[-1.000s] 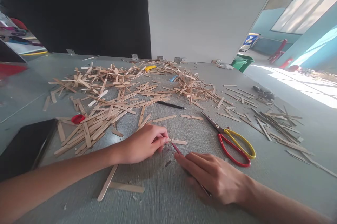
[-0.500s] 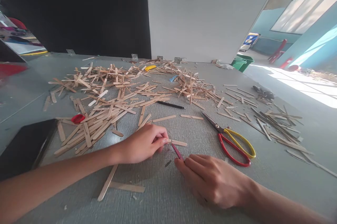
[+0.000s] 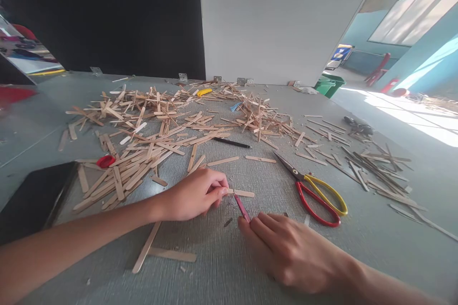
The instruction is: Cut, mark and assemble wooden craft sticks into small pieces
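Observation:
My left hand [image 3: 200, 194] pinches one end of a popsicle stick [image 3: 245, 194], whose free part points right. In my right hand [image 3: 286, 250] is a slim pink-purple tool [image 3: 242, 208]. Its tip touches the stick just beyond my left fingertips, where a small dark mark shows; the rest of the tool is hidden by my fingers. A small dark sliver [image 3: 228, 222] lies on the table below the tip. Scissors [image 3: 315, 193] with one red and one yellow handle lie blades apart, beyond my right hand.
Heaps of popsicle sticks [image 3: 143, 162] cover the table's left and back. A black pen [image 3: 232, 142] lies mid-table, a black phone-like slab [image 3: 36, 200] at left, near a red ring-like piece [image 3: 106, 161]. Thin wood strips [image 3: 386, 171] are scattered at right. A panel [image 3: 272, 23] stands behind.
My right hand has shifted slightly right and down, tilting the pink-purple tool a little; its tip stays at the stick. My left hand holds nearly still.

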The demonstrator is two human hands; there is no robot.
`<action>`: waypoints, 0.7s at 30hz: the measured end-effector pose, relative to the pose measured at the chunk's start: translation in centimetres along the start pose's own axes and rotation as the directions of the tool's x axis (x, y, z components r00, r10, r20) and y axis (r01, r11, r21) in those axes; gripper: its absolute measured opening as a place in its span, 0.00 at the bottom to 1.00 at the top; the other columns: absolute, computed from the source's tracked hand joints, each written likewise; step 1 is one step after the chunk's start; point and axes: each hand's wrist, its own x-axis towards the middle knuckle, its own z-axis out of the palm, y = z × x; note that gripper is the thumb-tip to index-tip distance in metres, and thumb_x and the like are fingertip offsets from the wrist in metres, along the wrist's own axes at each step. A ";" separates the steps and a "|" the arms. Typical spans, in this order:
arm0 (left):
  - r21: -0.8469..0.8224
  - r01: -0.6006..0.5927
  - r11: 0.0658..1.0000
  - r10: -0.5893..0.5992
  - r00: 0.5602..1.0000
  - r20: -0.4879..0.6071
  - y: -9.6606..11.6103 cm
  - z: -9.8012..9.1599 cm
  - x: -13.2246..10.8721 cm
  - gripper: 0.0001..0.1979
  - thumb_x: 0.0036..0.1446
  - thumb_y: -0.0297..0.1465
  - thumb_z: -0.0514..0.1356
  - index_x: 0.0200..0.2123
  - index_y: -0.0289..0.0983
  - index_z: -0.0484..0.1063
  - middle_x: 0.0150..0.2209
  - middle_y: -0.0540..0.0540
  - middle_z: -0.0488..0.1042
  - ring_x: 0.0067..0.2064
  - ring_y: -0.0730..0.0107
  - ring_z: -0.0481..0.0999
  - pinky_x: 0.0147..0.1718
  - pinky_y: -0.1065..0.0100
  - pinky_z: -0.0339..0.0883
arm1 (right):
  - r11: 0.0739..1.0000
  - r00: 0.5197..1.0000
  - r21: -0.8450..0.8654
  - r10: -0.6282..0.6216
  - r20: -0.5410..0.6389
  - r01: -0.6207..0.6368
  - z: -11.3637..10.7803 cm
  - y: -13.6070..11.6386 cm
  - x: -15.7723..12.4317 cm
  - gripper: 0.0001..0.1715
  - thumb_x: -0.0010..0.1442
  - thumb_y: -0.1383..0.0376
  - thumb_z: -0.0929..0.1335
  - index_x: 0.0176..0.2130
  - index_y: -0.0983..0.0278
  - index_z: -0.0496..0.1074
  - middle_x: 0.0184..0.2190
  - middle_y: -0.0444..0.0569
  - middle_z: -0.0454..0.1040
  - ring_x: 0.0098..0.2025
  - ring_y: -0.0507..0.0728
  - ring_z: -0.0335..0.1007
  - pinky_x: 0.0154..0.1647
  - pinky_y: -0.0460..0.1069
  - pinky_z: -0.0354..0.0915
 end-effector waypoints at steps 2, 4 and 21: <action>0.006 -0.004 1.000 0.004 1.000 0.000 0.0 0.0 0.0 0.14 0.70 0.38 0.53 0.34 0.37 0.69 0.25 0.53 0.74 0.20 0.77 0.68 0.20 0.74 0.62 | 1.000 1.000 -0.014 0.012 0.005 -0.012 0.0 -0.3 0.1 0.19 0.66 0.76 0.61 0.52 0.82 0.72 0.32 0.54 0.73 0.29 0.58 0.63 0.25 0.53 0.65; 0.006 -0.010 1.000 0.010 1.000 -0.004 0.1 -0.1 -0.1 0.14 0.70 0.38 0.53 0.33 0.37 0.69 0.25 0.52 0.74 0.20 0.78 0.68 0.20 0.74 0.62 | 1.000 1.000 -0.015 0.018 0.004 -0.018 0.1 -0.5 0.1 0.20 0.65 0.77 0.61 0.52 0.82 0.72 0.32 0.55 0.73 0.29 0.59 0.64 0.25 0.54 0.66; -0.222 0.121 0.968 -0.096 0.988 0.119 0.3 -1.1 0.3 0.17 0.68 0.45 0.55 0.36 0.37 0.66 0.27 0.52 0.74 0.20 0.76 0.70 0.18 0.74 0.60 | 0.374 0.725 0.852 0.689 0.009 -0.366 1.4 1.2 -0.8 0.24 0.78 0.59 0.56 0.59 0.66 0.73 0.31 0.48 0.74 0.26 0.50 0.65 0.25 0.46 0.65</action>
